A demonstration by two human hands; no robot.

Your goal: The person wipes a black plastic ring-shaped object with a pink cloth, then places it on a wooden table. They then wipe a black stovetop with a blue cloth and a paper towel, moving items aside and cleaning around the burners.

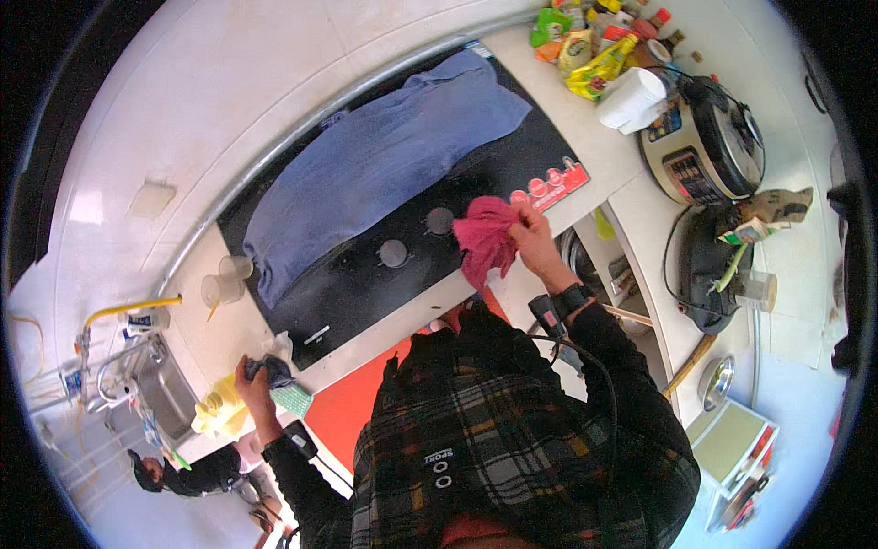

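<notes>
My right hand (534,237) grips a crumpled dark pink cloth (485,233) over the front right part of a black gas cooktop (439,264). The cloth hangs beside one of the round control knobs (440,221). A wide blue-grey cloth (384,154) lies spread over the back of the cooktop and hides its burners. At the left, my left hand (255,388) holds a dark bunched cloth (273,372) near the cooktop's front left corner. A light green textured cloth or sponge (293,398) is just below that hand.
Seasoning packets (603,65), a white paper roll (632,99) and an electric pressure cooker (706,147) stand at the right. Plastic cups (223,291) and a steel sink (164,388) are at the left. An open cabinet (610,267) is below right. Another person (199,472) is at lower left.
</notes>
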